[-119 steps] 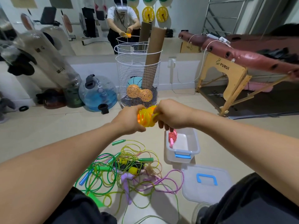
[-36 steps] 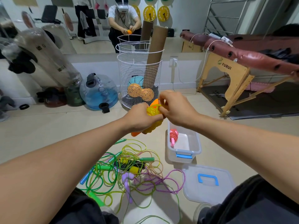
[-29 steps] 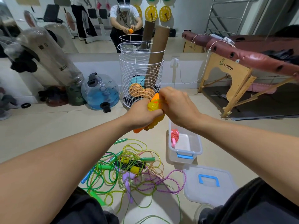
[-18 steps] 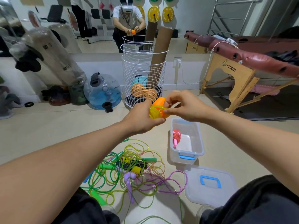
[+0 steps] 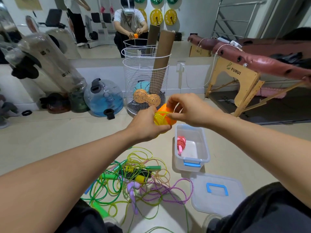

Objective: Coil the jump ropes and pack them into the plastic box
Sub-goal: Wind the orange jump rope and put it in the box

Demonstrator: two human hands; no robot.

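My left hand (image 5: 146, 125) grips a coiled yellow jump rope with orange handles (image 5: 164, 116), held in the air above the floor. My right hand (image 5: 186, 109) pinches the rope's coil at its right side with thumb and fingers. Below and to the right stands the clear plastic box (image 5: 204, 145) with blue latches. A coiled red and pink rope (image 5: 181, 143) lies in its left side. A tangle of green, yellow and purple jump ropes (image 5: 134, 179) lies on the floor between my knees.
The box's clear lid (image 5: 217, 192) with a blue handle lies on the floor near my right knee. A white wire basket (image 5: 145, 78) stands ahead, a blue water jug (image 5: 104, 100) to its left, a wooden massage table (image 5: 249, 68) at the right. A mirror lines the back wall.
Both hands have kept working the yellow rope bundle in the air. My right hand went from covering the bundle to pinching it with its fingertips. The orange handle now shows on top.
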